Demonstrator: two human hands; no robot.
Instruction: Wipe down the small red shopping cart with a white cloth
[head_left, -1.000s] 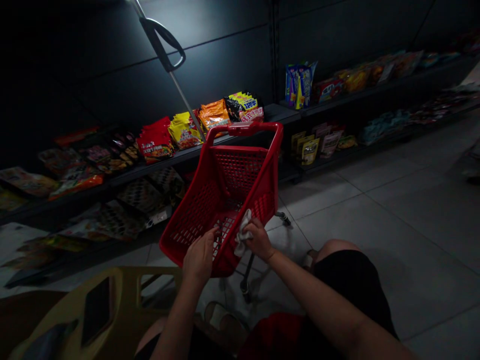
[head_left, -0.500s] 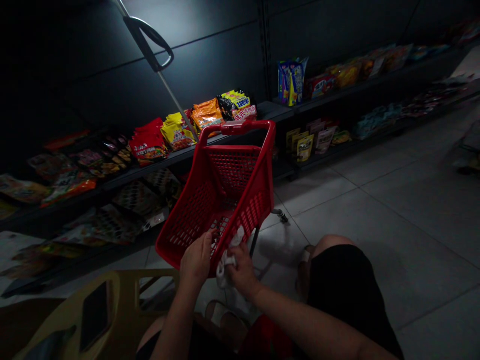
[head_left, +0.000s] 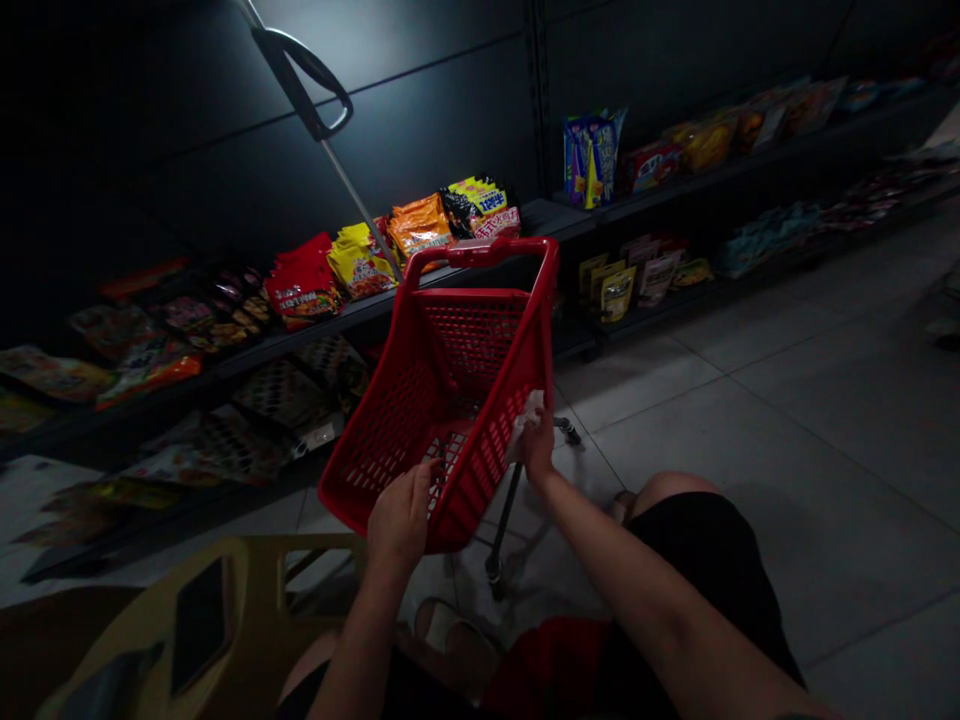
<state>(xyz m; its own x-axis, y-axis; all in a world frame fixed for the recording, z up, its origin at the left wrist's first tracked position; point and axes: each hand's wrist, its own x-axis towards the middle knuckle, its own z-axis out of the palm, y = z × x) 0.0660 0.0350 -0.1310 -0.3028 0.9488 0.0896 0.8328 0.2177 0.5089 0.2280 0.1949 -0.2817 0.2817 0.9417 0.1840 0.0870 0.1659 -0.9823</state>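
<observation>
A red plastic shopping basket (head_left: 420,400) on a wheeled stand tilts in front of me, its red handle (head_left: 487,250) at the far end. My left hand (head_left: 401,515) grips the near rim of the basket, fingers curled over the edge. My right hand (head_left: 538,450) presses a white cloth (head_left: 523,415) against the outside of the basket's right wall. My knee in black shorts (head_left: 697,540) is to the right of it.
Dark shelves (head_left: 360,310) with snack packets (head_left: 304,280) run along the left and back. A metal pole with a black loop handle (head_left: 307,85) rises behind the basket. A yellow stool (head_left: 247,600) with a phone (head_left: 199,625) on it stands at lower left. Grey tiled floor (head_left: 787,400) spreads right.
My right hand has slid the cloth from the basket's near corner up along its right wall, away from me. My left hand stays on the near rim.
</observation>
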